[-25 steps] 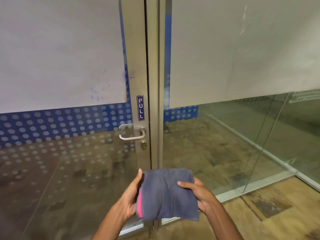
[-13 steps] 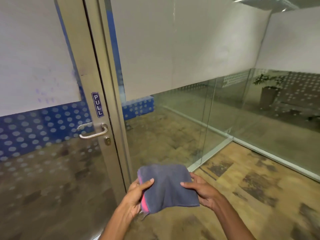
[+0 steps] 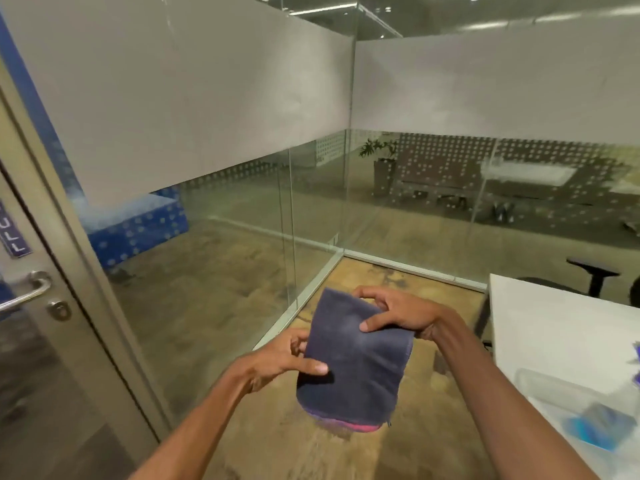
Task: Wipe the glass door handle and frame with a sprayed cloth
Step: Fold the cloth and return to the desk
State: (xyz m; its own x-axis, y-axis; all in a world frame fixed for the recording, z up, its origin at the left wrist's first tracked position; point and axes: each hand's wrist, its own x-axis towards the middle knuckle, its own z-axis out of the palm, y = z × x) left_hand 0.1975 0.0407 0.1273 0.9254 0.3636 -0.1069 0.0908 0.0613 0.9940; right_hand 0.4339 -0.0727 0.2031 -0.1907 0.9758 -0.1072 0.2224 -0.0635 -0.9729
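Both arms reach forward; the left hand [image 3: 277, 355] pinches the folded cloth's [image 3: 353, 362] left edge, the right hand [image 3: 398, 313] grips its top corner.

Door handle [image 3: 24, 292] is running off the left edge; only its inner end and the keyhole [image 3: 59, 309] are showing. Door sign [image 3: 10, 235] is being cropped too. Right, a blurred clear container [image 3: 568, 407] is sitting on the white table [image 3: 554, 327]; contents possibly blue, unreadable.
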